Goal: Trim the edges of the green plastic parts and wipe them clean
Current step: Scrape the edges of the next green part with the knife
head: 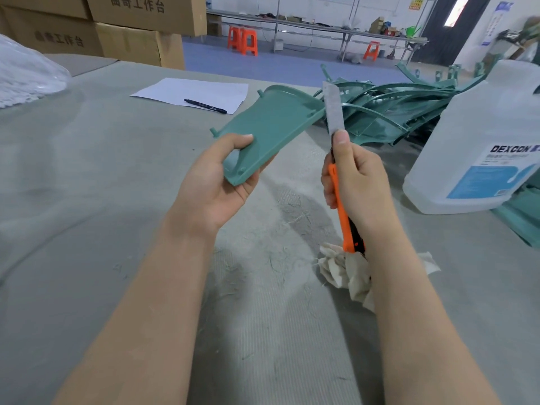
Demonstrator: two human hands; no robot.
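A curved green plastic panel point(264, 127) with small pegs along its rim sits tilted in the left grip point(214, 182). Beyond the right grip point(355, 182) lies a tangled pile of green parts point(388, 112); a crumpled cloth point(344, 270) lies beneath that wrist.

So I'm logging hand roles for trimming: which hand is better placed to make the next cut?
Probably the right hand: it already grips the orange utility knife, blade extended upward beside the green part, while the left hand steadies that part.
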